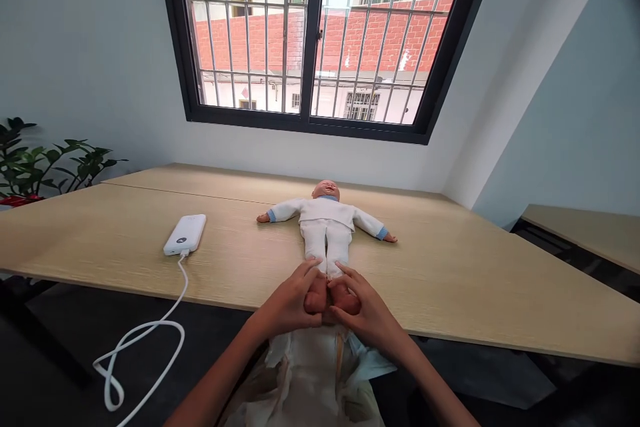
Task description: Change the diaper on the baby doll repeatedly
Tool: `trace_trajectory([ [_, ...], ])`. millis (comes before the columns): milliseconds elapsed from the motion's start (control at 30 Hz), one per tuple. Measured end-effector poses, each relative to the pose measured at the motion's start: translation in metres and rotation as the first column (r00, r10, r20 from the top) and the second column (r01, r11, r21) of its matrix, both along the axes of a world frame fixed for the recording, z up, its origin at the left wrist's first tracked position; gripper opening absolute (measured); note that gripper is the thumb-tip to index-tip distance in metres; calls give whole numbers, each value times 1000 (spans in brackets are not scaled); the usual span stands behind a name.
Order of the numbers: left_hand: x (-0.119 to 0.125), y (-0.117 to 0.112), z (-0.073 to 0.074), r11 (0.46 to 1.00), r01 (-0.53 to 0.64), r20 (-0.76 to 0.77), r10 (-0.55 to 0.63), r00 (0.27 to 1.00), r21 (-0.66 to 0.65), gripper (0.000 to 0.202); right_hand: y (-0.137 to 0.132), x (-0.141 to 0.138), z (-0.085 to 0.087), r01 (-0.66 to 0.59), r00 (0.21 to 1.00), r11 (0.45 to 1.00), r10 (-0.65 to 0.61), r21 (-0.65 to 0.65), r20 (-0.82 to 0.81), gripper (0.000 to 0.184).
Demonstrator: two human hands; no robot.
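A baby doll [326, 217] in a white suit with blue cuffs lies on its back on the wooden table [450, 267], arms spread, head toward the window. Its bare feet point at me near the table's front edge. My left hand [290, 300] is wrapped round the doll's left-side foot. My right hand [363, 307] holds the other foot, fingers curled at the trouser cuff. A white cloth with blue trim [320, 373] lies in my lap below the hands.
A white power bank [185, 234] rests on the table at the left, its white cable [143, 340] looping off the front edge. A potted plant [35, 167] stands far left. A barred window [320, 33] is behind; another table [585, 230] is at right.
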State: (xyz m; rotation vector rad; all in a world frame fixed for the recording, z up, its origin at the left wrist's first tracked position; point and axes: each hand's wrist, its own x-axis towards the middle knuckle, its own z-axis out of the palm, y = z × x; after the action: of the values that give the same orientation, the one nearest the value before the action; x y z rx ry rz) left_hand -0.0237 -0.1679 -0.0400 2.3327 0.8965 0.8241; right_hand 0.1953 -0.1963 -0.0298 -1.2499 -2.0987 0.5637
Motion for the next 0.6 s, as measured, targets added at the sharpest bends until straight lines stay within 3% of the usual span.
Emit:
trace_trajectory([
  [133,-9,10,9,998,45,-54,-47,997,-40,76,6,3,9,-54,998,998,54,-8,10,36],
  [400,-13,16,46,988,57,-217,-87,972,-142,54,26,9,35,-81,994,984,91,-156,61,50],
  [500,-16,23,46,979,89,-186,-124,975,-182,54,30,12,40,-95,994,979,105,-182,45,50],
  [600,-23,31,37,961,156,-107,-184,977,-231,60,33,17,42,-111,993,969,117,-220,18,54],
])
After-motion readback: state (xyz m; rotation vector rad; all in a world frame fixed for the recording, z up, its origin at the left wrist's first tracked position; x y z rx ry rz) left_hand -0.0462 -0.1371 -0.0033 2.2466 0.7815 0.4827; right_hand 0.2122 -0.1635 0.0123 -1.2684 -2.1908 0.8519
